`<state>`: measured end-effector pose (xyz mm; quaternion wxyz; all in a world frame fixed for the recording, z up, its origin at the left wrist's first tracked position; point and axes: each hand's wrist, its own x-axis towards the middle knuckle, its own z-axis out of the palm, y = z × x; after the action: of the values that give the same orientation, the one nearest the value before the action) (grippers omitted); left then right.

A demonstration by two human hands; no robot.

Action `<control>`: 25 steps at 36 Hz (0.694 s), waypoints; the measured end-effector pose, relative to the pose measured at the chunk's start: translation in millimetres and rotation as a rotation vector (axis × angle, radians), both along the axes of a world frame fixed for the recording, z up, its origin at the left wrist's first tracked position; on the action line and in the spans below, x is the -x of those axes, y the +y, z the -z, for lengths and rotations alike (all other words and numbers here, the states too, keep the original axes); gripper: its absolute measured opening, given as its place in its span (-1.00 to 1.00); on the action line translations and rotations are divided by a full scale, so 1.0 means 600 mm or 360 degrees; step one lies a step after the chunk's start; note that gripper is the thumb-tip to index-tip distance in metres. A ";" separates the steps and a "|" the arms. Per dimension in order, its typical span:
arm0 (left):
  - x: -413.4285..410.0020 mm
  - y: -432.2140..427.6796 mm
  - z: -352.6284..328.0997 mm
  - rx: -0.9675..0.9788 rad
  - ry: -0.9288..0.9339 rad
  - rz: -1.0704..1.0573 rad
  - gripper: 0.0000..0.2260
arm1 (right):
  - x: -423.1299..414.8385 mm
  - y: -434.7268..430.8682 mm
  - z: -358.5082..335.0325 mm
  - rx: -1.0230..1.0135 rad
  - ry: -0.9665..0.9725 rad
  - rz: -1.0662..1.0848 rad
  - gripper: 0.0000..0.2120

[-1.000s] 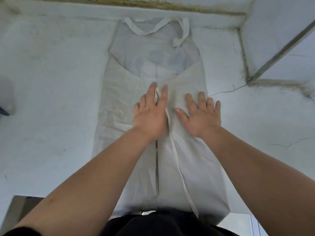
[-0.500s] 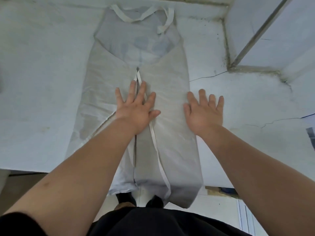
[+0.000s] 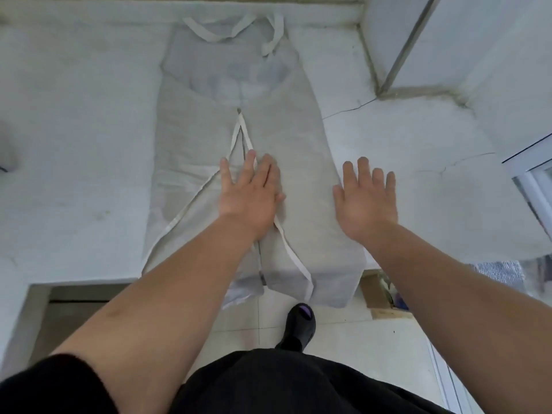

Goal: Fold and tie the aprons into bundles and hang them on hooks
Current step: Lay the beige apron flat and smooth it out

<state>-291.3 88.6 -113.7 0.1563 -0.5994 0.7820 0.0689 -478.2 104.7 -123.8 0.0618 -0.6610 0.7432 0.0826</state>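
One apron (image 3: 277, 138) lies on the surface (image 3: 74, 144), hem overhanging the near edge. Left hand (image 3: 249, 195) flat on it, fingers spread. Right hand (image 3: 366, 198) at its right edge, fingers spread.

White counter (image 3: 74, 144), folded apron (image 3: 203, 138) flat on it, hem overhanging

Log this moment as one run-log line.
apron: sides folded in, flat on counter | left hand: open, pressing centre | right hand: open at right edge

we see the apron (image 3: 203, 138) lying lengthwise on the counter (image 3: 74, 144), its lower end hanging over the near edge above the floor (image 3: 343, 339), with the left hand (image 3: 249, 195) flat on it and the right hand (image 3: 366, 201) just beside its right edge.
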 end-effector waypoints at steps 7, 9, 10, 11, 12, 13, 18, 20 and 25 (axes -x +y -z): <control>-0.057 0.121 -0.006 -0.0056 0.0357 0.0016 -0.47 | -0.080 0.118 0.009 0.0006 -0.0247 -0.0341 -0.20; -0.074 0.139 0.010 -0.0115 0.0296 -0.0027 -0.44 | -0.086 0.126 0.015 -0.0001 -0.0140 -0.0319 -0.25; -0.082 0.146 0.016 -0.0137 0.0285 -0.0052 -0.43 | -0.089 0.125 0.016 0.0002 -0.0133 -0.0288 -0.30; -0.087 0.152 0.021 -0.0164 0.0276 -0.0063 -0.43 | -0.091 0.126 0.017 -0.0008 -0.0149 -0.0248 -0.37; -0.089 0.152 0.023 -0.0185 0.0279 -0.0065 -0.43 | -0.092 0.124 0.016 -0.0022 -0.0166 -0.0214 -0.44; -0.091 0.151 0.023 -0.0222 0.0305 -0.0069 -0.43 | -0.094 0.124 0.017 -0.0033 -0.0183 -0.0184 -0.48; -0.106 0.142 -0.011 -0.0259 0.1263 -0.0359 -0.52 | -0.115 0.120 0.006 -0.0010 -0.0441 -0.0078 -0.57; -0.127 0.153 -0.022 0.0016 0.1541 -0.0508 -0.56 | -0.131 0.124 -0.006 0.0108 -0.0664 0.0022 -0.62; -0.185 0.158 -0.015 0.0273 0.0719 -0.0817 -0.57 | -0.154 0.118 -0.021 -0.0086 -0.0511 0.0122 -0.58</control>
<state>-180.5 183.5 -104.7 -0.0940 -0.7570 0.6236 0.1708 -385.7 175.5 -111.1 0.2006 -0.6349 0.7461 -0.0065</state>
